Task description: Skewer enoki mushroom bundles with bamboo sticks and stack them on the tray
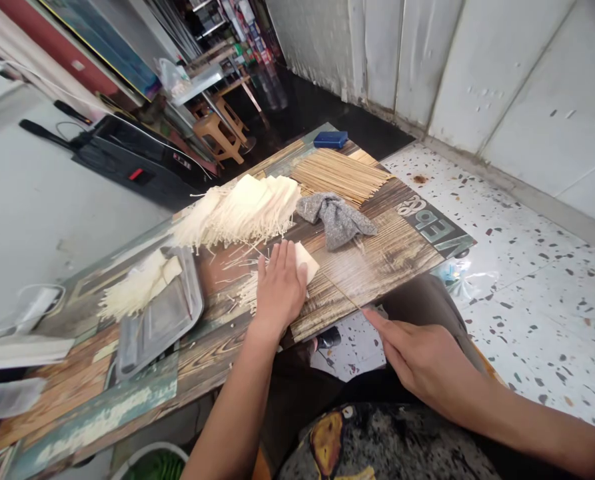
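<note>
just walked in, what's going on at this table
A person's left hand lies flat on a bunch of mushrooms, while the right hand holds a thin stick pointing at it. Whether the stick touches is hard to tell. Beyond lie a bigger mushroom pile, a grey cloth and many more sticks; more mushrooms lie across a tray at left.

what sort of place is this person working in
Probably a small eatery or snack shop. Pale, thin-stemmed mushrooms are heaped on a wood-patterned table, near a spread of thin wooden skewers, and stools stand by another table in the background.
</note>
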